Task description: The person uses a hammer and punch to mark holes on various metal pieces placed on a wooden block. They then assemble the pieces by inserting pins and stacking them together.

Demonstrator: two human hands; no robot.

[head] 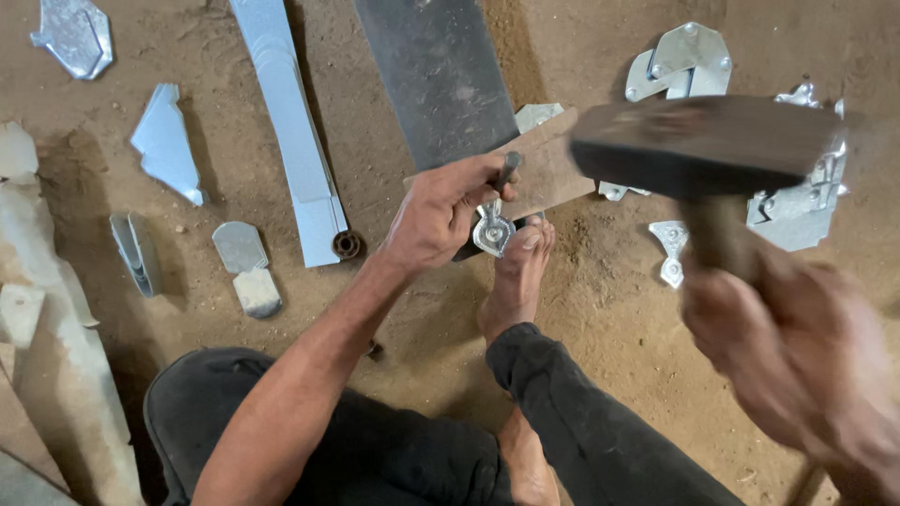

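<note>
Head view shows your left hand (441,214) pinching a short dark punch (507,169) upright between thumb and fingers, its tip set down on a small shiny metal bracket (493,230). That bracket lies at the edge of a flat wooden block (548,169), and the toes of your bare foot (516,276) press against it from below. Your right hand (797,361) is wrapped tight around the wooden handle of a heavy hammer (708,145), whose dark head hangs blurred in the air, up and to the right of the punch and well apart from it.

Behind the block, a broad dark metal plate (436,75) runs up toward the top edge. Left of it a long pale metal strip (291,131) lies on the dirt floor (609,309), with a small round ring (347,245) just beside its lower end. More shiny brackets (684,61) are scattered to the right, and sheet-metal offcuts (167,142) lie to the left.
</note>
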